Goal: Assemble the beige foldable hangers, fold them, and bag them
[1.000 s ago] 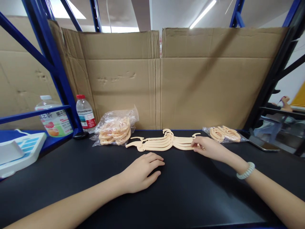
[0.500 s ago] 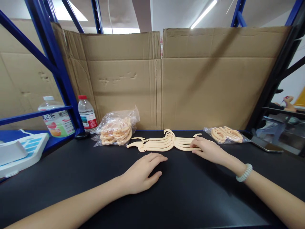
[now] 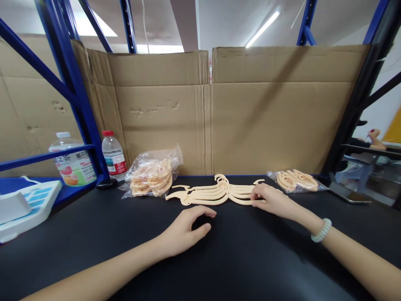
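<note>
Cardboard walls behind black bench; blue racking left.

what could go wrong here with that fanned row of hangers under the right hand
1. The right hand touches only the right end of the hanger row; pulling there may skew the overlapped pieces or tangle their hooks.
2. The left hand rests on the black table, off the row, so its left end is unsteadied.
3. The bagged hangers lie close behind the right hand and might get nudged.
</note>
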`<action>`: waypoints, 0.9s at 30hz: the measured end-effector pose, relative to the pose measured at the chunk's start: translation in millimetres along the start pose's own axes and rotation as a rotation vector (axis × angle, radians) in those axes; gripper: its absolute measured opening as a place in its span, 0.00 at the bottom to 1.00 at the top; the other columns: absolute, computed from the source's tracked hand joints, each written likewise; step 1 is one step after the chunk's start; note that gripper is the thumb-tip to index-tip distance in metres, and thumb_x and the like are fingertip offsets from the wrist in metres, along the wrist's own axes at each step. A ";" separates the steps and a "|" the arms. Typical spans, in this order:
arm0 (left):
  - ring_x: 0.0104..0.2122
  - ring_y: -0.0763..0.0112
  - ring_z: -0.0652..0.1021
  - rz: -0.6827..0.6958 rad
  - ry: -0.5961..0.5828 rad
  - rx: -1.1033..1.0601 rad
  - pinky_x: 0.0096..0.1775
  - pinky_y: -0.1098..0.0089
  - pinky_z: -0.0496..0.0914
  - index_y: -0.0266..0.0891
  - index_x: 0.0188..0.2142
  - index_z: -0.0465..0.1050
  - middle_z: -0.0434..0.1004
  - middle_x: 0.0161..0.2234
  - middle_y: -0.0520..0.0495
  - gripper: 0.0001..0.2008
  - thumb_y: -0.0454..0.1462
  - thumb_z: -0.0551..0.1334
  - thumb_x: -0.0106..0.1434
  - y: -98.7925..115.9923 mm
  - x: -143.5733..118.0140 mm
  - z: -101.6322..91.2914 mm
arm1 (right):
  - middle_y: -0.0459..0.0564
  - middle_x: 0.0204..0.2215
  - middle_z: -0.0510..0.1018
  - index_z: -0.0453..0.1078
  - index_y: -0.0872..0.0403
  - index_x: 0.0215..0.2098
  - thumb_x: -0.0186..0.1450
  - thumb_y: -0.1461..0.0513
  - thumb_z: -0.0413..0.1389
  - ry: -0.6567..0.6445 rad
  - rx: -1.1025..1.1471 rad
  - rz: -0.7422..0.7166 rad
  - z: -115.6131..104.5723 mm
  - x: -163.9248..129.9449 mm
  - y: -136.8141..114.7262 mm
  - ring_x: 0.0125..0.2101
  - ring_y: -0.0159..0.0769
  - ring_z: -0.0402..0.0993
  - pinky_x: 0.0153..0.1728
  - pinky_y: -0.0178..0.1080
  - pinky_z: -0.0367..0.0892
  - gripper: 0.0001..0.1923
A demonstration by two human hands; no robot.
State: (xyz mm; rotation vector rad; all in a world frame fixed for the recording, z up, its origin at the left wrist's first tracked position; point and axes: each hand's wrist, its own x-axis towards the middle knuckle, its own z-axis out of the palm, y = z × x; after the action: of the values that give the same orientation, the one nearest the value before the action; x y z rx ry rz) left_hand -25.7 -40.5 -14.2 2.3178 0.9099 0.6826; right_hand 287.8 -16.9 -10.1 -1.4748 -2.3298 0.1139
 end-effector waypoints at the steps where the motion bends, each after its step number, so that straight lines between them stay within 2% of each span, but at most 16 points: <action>1: 0.48 0.63 0.74 -0.022 0.022 -0.063 0.53 0.61 0.66 0.39 0.46 0.71 0.75 0.47 0.44 0.13 0.36 0.58 0.62 -1.0 1.6 0.4 | 0.49 0.29 0.74 0.70 0.55 0.27 0.57 0.66 0.54 0.000 0.020 0.002 -1.3 -0.1 -0.1 0.33 0.37 0.69 0.34 0.37 0.62 0.03; 7: 0.46 0.60 0.76 -0.138 0.142 -0.389 0.51 0.59 0.67 0.36 0.42 0.70 0.77 0.43 0.40 0.12 0.36 0.59 0.58 -10.1 8.7 1.6 | 0.47 0.24 0.72 0.66 0.54 0.27 0.57 0.65 0.54 -0.034 0.217 0.085 -5.0 -2.8 -4.8 0.25 0.33 0.68 0.27 0.34 0.61 0.02; 9: 0.47 0.59 0.75 -0.166 0.190 -0.383 0.51 0.59 0.67 0.36 0.41 0.72 0.76 0.43 0.40 0.12 0.36 0.59 0.57 -11.5 9.0 0.3 | 0.46 0.24 0.72 0.65 0.54 0.28 0.58 0.63 0.54 -0.027 0.270 0.073 -4.1 -2.7 -5.9 0.25 0.32 0.67 0.26 0.34 0.61 0.02; 13: 0.47 0.58 0.74 -0.214 0.267 -0.341 0.50 0.59 0.67 0.36 0.38 0.74 0.76 0.43 0.41 0.11 0.35 0.61 0.55 -12.8 9.5 -2.4 | 0.47 0.26 0.73 0.66 0.54 0.33 0.59 0.60 0.54 0.079 0.371 0.039 -3.9 -0.5 -4.6 0.27 0.33 0.69 0.30 0.36 0.64 0.06; 17: 0.45 0.59 0.75 -0.276 0.296 -0.445 0.52 0.59 0.65 0.35 0.37 0.74 0.76 0.40 0.42 0.10 0.33 0.62 0.53 -13.5 11.6 -2.2 | 0.50 0.29 0.75 0.70 0.56 0.38 0.59 0.57 0.54 0.153 0.405 0.048 -8.7 1.5 -1.1 0.30 0.36 0.70 0.33 0.39 0.65 0.12; 20: 0.43 0.62 0.76 -0.376 0.367 -0.638 0.51 0.60 0.68 0.34 0.41 0.71 0.74 0.43 0.40 0.13 0.31 0.62 0.54 -12.2 13.2 -1.6 | 0.50 0.29 0.76 0.71 0.56 0.36 0.60 0.55 0.54 0.172 0.412 0.059 -14.9 1.3 -0.5 0.29 0.36 0.70 0.31 0.39 0.65 0.13; 23: 0.38 0.66 0.78 -0.465 0.514 -0.826 0.48 0.61 0.72 0.34 0.48 0.65 0.69 0.48 0.39 0.19 0.29 0.62 0.55 -10.6 14.1 -1.5 | 0.50 0.28 0.75 0.71 0.56 0.35 0.59 0.54 0.54 0.173 0.434 0.052 -21.9 -0.5 -3.4 0.28 0.35 0.69 0.31 0.39 0.65 0.14; 25: 0.36 0.69 0.78 -0.478 0.592 -0.879 0.46 0.61 0.73 0.36 0.52 0.60 0.66 0.50 0.38 0.23 0.31 0.62 0.57 -10.5 14.3 -1.2 | 0.50 0.28 0.75 0.71 0.56 0.35 0.60 0.53 0.54 0.159 0.430 0.042 -25.5 -2.3 -7.1 0.28 0.35 0.69 0.31 0.39 0.65 0.14; 27: 0.37 0.69 0.77 -0.448 0.622 -0.877 0.45 0.61 0.74 0.40 0.55 0.56 0.64 0.52 0.39 0.26 0.32 0.62 0.59 -11.4 13.7 -0.2 | 0.50 0.28 0.75 0.71 0.56 0.35 0.61 0.53 0.54 0.130 0.414 0.026 -27.5 -4.2 -11.3 0.28 0.35 0.68 0.31 0.38 0.64 0.14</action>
State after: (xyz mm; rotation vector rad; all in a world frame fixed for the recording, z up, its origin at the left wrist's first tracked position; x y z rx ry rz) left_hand -22.0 -23.5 -17.9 1.0924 1.0477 1.3006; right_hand 289.6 -29.3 17.2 -1.2630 -2.0300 0.4629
